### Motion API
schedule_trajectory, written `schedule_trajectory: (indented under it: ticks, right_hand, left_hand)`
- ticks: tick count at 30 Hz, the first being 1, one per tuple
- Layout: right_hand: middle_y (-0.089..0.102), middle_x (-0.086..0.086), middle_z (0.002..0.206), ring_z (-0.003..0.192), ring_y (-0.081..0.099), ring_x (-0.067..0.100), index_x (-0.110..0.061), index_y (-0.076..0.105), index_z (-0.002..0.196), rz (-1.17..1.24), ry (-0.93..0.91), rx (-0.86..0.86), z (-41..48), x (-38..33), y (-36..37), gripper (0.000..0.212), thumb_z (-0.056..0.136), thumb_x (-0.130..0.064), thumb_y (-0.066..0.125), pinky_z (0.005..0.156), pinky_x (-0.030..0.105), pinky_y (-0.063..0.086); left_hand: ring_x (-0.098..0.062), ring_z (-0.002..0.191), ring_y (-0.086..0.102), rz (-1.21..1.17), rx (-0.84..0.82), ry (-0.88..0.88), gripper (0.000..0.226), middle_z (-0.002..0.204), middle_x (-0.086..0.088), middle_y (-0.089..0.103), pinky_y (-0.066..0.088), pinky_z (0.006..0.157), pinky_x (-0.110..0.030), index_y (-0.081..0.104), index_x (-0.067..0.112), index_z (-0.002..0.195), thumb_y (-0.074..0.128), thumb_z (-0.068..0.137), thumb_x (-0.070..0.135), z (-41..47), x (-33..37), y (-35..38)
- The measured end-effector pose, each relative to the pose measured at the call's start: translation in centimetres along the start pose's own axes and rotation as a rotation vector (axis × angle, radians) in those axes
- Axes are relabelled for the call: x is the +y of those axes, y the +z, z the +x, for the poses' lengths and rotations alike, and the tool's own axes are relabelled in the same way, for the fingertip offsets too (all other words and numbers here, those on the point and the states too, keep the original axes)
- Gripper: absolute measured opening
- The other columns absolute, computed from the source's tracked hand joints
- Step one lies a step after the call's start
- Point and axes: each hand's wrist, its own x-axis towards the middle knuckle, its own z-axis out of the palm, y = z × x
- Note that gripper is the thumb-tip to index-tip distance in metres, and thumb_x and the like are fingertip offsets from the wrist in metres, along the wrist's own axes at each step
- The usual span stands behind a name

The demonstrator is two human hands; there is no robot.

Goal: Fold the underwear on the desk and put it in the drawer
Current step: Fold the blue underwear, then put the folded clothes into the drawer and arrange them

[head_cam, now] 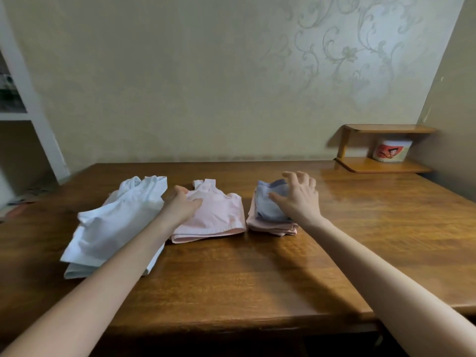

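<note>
Gathering piles: my left grip (180,202) flat on pink top (219,215), right grip (298,197) wide over blue briefs (270,207). Next: lift toward drawer.

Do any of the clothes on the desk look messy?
Yes. The white garment on the left is rumpled and lies crooked, its layers slipping apart. The pink garment and the small stack beside it look neat and flat.

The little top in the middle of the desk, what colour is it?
Pale pink. The middle top shows best in the head view.
</note>
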Motion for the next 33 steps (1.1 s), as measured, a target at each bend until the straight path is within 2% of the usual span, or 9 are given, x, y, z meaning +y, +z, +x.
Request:
schedule_trajectory:
  ticks: [3,6,11,16,19,23,25,28,33]
  right_hand:
    - [0.045,0.011,0.137,0.127,0.038,0.029,-0.013,0.050,0.129,0.094,-0.256,0.110,-1.1,-2.6,-0.3,0.049,0.085,-0.027,0.065,0.101,0.036,0.035]
    - [0.063,0.005,0.116,0.110,0.056,0.020,-0.012,0.062,0.112,0.462,-0.303,-0.040,-2.3,-7.1,-0.1,0.026,0.086,-0.017,0.061,0.091,0.030,0.044]
    - [0.056,0.007,0.100,0.098,0.054,0.027,-0.008,0.057,0.106,0.215,-0.141,-0.390,2.1,-11.2,4.7,0.036,0.086,-0.038,0.061,0.073,0.028,0.038]
    - [0.054,0.007,0.105,0.097,0.052,0.024,-0.003,0.050,0.128,0.193,0.162,-0.678,5.1,-11.8,7.2,0.067,0.083,-0.052,0.062,0.079,0.030,0.040]
    - [0.055,0.010,0.128,0.118,0.052,0.026,-0.005,0.045,0.133,0.241,0.316,-0.824,5.6,-12.4,6.9,0.074,0.080,-0.053,0.066,0.091,0.032,0.042]
    - [0.060,0.008,0.120,0.117,0.056,0.024,-0.010,0.055,0.122,0.354,0.400,-1.010,5.9,-12.6,6.7,0.058,0.078,-0.044,0.072,0.100,0.035,0.045]
    - [0.062,0.008,0.120,0.114,0.059,0.026,-0.011,0.056,0.118,0.422,0.372,-1.001,5.8,-12.5,6.9,0.058,0.074,-0.042,0.077,0.098,0.038,0.048]
    - [0.066,0.010,0.117,0.105,0.064,0.027,-0.013,0.055,0.125,0.574,0.236,-0.879,5.3,-12.2,6.7,0.068,0.068,-0.039,0.081,0.095,0.043,0.051]
    - [0.068,0.016,0.111,0.097,0.066,0.025,-0.003,0.061,0.115,0.746,0.046,-0.626,3.6,-10.9,1.2,0.041,0.081,-0.023,0.072,0.090,0.039,0.054]
  left_hand:
    - [-0.029,0.125,0.043,-0.048,0.220,0.136,0.052,0.140,-0.012,0.041,0.040,0.094,-0.034,0.038,0.008,0.133,0.057,0.089,0.029,0.0,-0.6,-2.6]
    - [-0.035,0.131,0.036,0.147,0.403,0.046,0.071,0.142,-0.018,0.039,0.033,0.104,-0.040,0.035,0.003,0.135,0.063,0.083,0.043,1.4,-3.4,-8.3]
    - [-0.038,0.136,0.031,0.313,-0.019,-0.342,0.105,0.154,-0.020,0.019,0.033,0.104,-0.044,0.005,0.001,0.148,0.052,0.080,0.065,2.6,-6.0,-11.4]
    - [-0.033,0.136,0.032,0.291,-0.209,-0.375,0.106,0.154,-0.013,0.023,0.032,0.109,-0.044,0.016,0.010,0.148,0.059,0.071,0.069,4.2,-7.5,-11.6]
    - [-0.034,0.135,0.034,0.089,-0.256,-0.431,0.119,0.153,-0.013,0.025,0.036,0.106,-0.048,0.017,0.011,0.148,0.077,0.057,0.059,5.3,-8.7,-12.2]
    - [-0.030,0.116,0.053,-0.205,-0.260,-0.374,0.119,0.131,-0.010,0.054,0.046,0.095,-0.047,0.040,0.016,0.139,0.092,0.037,0.046,5.1,-10.3,-11.9]
    - [-0.024,0.102,0.059,-0.367,-0.256,-0.255,0.094,0.113,-0.005,0.063,0.049,0.081,-0.038,0.051,0.016,0.128,0.089,0.045,0.039,3.9,-10.0,-11.7]
    - [-0.014,0.096,0.062,-0.476,-0.267,-0.039,0.106,0.105,0.004,0.065,0.048,0.074,-0.028,0.050,0.030,0.118,0.090,0.022,0.051,2.0,-9.3,-11.7]
    - [-0.009,0.085,0.071,-0.699,-0.227,0.242,0.088,0.091,0.007,0.075,0.054,0.063,-0.018,0.064,0.025,0.101,0.089,0.021,0.054,0.1,-5.7,-10.8]
